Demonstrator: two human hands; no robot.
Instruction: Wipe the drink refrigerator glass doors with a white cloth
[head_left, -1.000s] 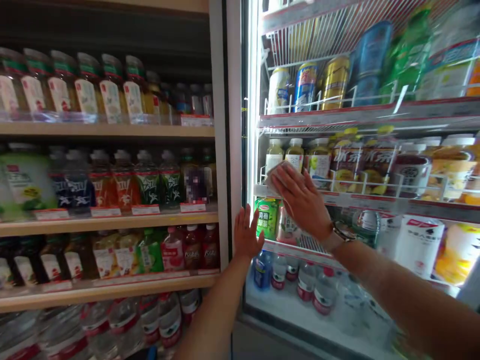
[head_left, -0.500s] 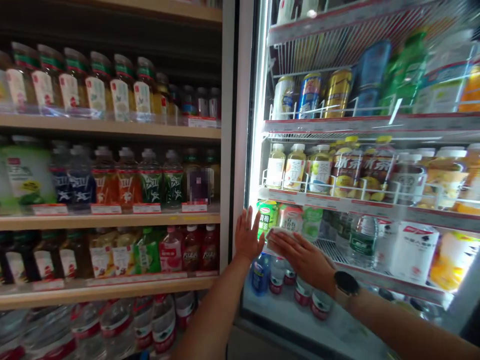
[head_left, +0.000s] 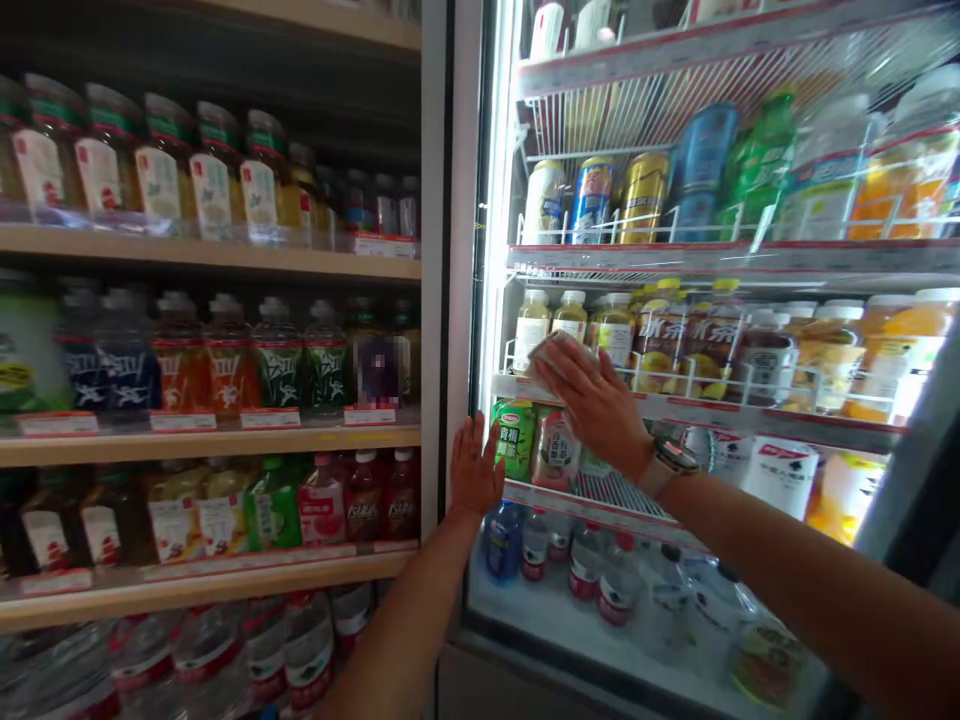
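Note:
My left hand lies with its fingers spread near the left edge of the drinks fridge's glass door, beside its pale frame. Up and to the right of it, my right hand holds a folded light-coloured cloth against the glass, with its fingers over the cloth. The cloth is level with the shelf of tea bottles and hides part of the bottles behind it. A dark watch is on my right wrist. Below this hand, a green drink carton shows through the door.
Left of the fridge stands a shelf unit with rows of bottles. Water bottles fill its bottom level. Inside the fridge are cans, large juice bottles and white cartons. A dark door edge runs down the right.
My right hand has moved the cloth upward on the glass, from the carton shelf to the tea bottle shelf. My left hand keeps its place at the door edge. The view has shifted slightly right.

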